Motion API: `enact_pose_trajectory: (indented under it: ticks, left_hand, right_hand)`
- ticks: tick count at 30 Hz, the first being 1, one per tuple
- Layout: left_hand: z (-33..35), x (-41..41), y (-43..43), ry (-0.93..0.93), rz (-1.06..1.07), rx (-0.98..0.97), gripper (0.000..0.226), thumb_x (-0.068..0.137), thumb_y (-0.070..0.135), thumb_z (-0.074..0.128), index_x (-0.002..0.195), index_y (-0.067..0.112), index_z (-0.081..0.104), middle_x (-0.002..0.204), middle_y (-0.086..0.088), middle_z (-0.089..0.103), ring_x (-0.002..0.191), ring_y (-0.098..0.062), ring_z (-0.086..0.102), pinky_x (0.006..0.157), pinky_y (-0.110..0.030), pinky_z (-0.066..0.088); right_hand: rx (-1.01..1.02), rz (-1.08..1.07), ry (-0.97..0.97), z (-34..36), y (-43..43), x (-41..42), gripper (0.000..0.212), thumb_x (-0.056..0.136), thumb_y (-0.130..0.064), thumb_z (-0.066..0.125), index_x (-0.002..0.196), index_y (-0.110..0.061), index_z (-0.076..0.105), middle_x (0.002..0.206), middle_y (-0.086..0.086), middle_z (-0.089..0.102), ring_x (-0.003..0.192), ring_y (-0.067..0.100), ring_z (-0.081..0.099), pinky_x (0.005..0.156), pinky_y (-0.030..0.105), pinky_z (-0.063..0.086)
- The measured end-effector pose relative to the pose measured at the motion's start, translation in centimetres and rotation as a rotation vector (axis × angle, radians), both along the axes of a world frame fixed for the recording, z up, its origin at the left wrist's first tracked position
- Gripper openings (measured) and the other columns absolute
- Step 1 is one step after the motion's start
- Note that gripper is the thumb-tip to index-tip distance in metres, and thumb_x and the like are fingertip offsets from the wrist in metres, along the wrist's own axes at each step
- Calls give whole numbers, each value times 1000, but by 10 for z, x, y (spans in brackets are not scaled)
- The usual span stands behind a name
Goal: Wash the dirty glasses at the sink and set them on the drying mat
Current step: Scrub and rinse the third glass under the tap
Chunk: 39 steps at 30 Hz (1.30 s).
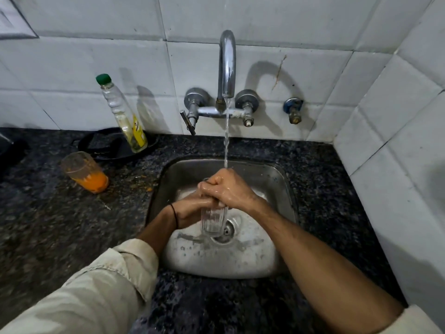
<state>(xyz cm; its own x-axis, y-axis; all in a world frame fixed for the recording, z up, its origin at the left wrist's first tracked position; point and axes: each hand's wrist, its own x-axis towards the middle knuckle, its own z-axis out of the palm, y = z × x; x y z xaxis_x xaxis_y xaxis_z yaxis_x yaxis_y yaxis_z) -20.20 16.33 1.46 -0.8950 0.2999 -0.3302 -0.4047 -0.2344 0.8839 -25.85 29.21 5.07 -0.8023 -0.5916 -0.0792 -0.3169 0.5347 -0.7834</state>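
Nearest to me, the rolled beige sleeve [115, 268] is coming in from the lower left and a bare forearm from the lower right, both reaching over the dark speckled counter [48, 225] into the steel sink [216, 261]. I am working the two hands together there: the left hand [192, 209], with a black wrist band [174, 214], is wrapping its fingers round the upper body of the clear glass [213, 221] from the side, while the right hand [228, 189] is curling down over the rim, its fingers seemingly tucked into the mouth, though I cannot tell how deep. The glass is hanging upright in mid-air just above the drain [226, 231], not touching the basin. I am judging it light and rigid but breakable, and slick now that everything is wet; its ribbed wall is offering the best purchase, so a full wrap round the body is looking safer than a pinch at the thin rim, with steel waiting underneath if it slips. Further out on the counter to the left, a stained glass [84, 172] with orange dregs is standing well apart from the sink, unwashed. Behind it a green-capped bottle [122, 116] is leaning toward the tiled wall [313, 68], its base in a dark tray [106, 145]. At the back the tap [226, 63] is running, its water stream [226, 141] landing on the right knuckles. I am not seeing any drying mat.
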Motion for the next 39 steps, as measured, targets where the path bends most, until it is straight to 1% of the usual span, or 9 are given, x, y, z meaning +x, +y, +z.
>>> enact_pose_trajectory:
  ticks: [6,10,14,20,22,27,29,34,39]
  left_hand:
    - [3,-23,37,326,413,-851,13,91,20,60,79,22,57,75,-2,66,79,-23,66,64,-34,56]
    - [16,-23,32,365,308,-556,17,80,8,74,89,18,63,86,-3,71,81,-7,68,73,-28,58]
    - [36,-28,1,389,-56,-172,27,78,-14,66,103,-3,66,100,-20,68,97,-24,66,87,-32,55]
    - [46,-42,36,552,442,-924,22,92,21,61,75,31,52,73,9,61,71,0,60,59,-19,44]
    - [42,-41,36,540,461,-820,14,88,19,68,84,28,57,78,8,65,78,-5,65,63,-17,46]
    - [54,-28,7,446,11,-46,35,71,2,75,103,11,66,92,0,72,92,-13,68,81,-26,54]
    - [53,-31,10,440,62,-62,29,71,8,74,98,14,67,91,-3,71,90,-17,68,82,-31,55]
    - [52,-46,42,516,586,-834,7,93,28,62,87,24,58,79,5,67,80,-14,67,71,-33,57]
    - [41,-46,11,355,190,-103,51,76,0,77,123,4,56,108,-8,70,107,-23,66,88,-31,54]
  right_hand:
    - [255,-372,281,10,-14,12,51,102,-49,41,78,-15,71,65,0,56,61,17,48,67,30,36]
    - [261,-187,284,29,0,-5,50,101,-47,46,68,-15,68,63,3,60,61,20,57,65,29,41]
    - [164,80,228,55,14,-18,49,96,-45,56,53,-22,60,45,-7,52,44,4,50,55,24,42]
    - [225,-350,350,59,-13,-3,52,99,-53,46,64,-17,55,56,-5,46,55,16,46,65,30,36]
    - [217,-282,399,62,-8,-10,53,99,-52,49,58,-17,55,53,-4,50,53,15,48,63,30,39]
    - [18,163,257,83,17,-23,44,97,-41,59,56,-25,63,50,-10,57,44,0,52,53,15,41]
    - [36,75,401,84,12,-23,45,97,-41,57,58,-20,66,48,-8,56,42,4,50,55,22,44]
    - [244,-323,566,73,-17,-11,49,102,-49,43,69,-17,59,62,-1,51,63,17,53,72,32,44]
    - [133,68,355,82,10,-34,43,98,-43,56,76,-12,75,66,2,69,59,15,65,64,21,49]
